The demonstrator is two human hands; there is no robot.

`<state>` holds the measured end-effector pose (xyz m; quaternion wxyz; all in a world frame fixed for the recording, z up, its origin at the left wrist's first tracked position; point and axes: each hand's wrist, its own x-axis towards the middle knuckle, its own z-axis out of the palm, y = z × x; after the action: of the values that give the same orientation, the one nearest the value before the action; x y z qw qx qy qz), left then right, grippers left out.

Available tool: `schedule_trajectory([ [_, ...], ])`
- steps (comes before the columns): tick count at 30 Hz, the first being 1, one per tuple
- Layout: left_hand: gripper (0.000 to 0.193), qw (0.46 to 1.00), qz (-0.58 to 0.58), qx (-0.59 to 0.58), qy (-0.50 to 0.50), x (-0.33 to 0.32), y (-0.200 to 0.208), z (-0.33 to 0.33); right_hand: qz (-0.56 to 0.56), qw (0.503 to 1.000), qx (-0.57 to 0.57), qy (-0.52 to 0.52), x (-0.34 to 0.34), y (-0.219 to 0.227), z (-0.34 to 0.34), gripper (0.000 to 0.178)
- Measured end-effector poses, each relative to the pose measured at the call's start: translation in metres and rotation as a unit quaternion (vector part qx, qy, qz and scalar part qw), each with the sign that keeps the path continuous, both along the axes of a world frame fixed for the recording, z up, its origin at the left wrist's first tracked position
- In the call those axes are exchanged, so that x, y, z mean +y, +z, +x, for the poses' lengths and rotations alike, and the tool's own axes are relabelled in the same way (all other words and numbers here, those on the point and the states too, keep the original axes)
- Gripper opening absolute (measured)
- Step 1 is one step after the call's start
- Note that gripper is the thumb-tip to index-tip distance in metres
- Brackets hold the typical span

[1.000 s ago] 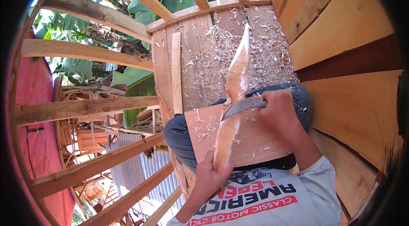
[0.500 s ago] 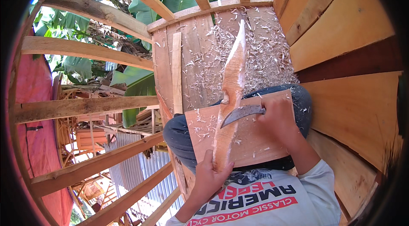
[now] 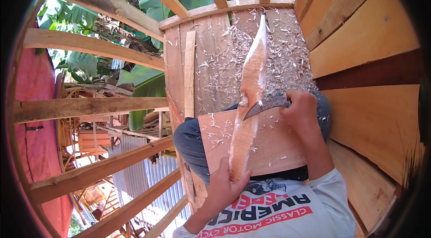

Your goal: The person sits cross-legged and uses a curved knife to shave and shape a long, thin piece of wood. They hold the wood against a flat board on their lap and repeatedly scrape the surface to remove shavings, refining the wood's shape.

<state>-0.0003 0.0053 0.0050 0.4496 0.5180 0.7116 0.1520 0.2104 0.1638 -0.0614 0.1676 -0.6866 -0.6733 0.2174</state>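
Observation:
A long carved piece of wood (image 3: 254, 76), pale and pointed at its far end with a notch near its middle, slants away from me over my lap. My left hand (image 3: 227, 180) is closed around its near end. In my right hand (image 3: 301, 111) is a knife (image 3: 267, 105) with a curved, dark grey blade; its handle is hidden in the fist. The blade lies across the carved wood just below the notch, its tip pointing left. Beneath both rests a flat wooden board (image 3: 278, 146) on my legs, with a few shavings on it.
Curled shavings (image 3: 289, 54) litter the plank floor (image 3: 211, 54) ahead. A loose wooden strip (image 3: 190, 74) lies at the left of the floor. Slatted rails (image 3: 96, 103) stand on the left, with banana leaves beyond; a plank wall (image 3: 368, 126) rises close on the right.
My right hand and the knife have moved away from me, up the carved wood toward the notch. The whole view has shifted slightly; my left hand keeps its hold.

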Motion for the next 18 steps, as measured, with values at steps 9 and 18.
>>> schedule_trajectory([
  [9,0.045,0.998,-0.025,-0.030,0.043,0.001,-0.008,-0.003,-0.067,0.998,0.021,0.008,-0.007,0.000,-0.001,0.017],
  [18,0.056,0.968,0.056,-0.242,0.036,0.029,-0.015,-0.007,-0.153,0.977,0.141,0.042,-0.045,0.020,0.006,0.023],
])
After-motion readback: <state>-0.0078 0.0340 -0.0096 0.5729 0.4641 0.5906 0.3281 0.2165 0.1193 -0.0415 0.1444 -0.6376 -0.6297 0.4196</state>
